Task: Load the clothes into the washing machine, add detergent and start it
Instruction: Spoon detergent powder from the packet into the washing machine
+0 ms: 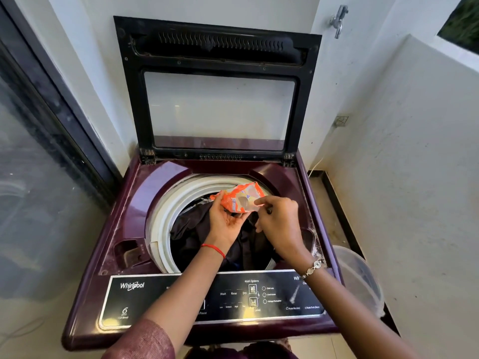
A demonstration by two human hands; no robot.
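A maroon top-loading washing machine stands in front of me with its black-framed glass lid raised. Dark clothes lie inside the drum, ringed by a white rim. Over the drum I hold an orange and white detergent packet. My left hand grips the packet from below. My right hand pinches its near right corner with thumb and forefinger. The black control panel runs along the machine's front edge under my forearms.
A translucent plastic bucket sits on the floor to the right of the machine. A white wall stands on the right, with a metal tap high on the back wall. A glass door with a dark frame fills the left side.
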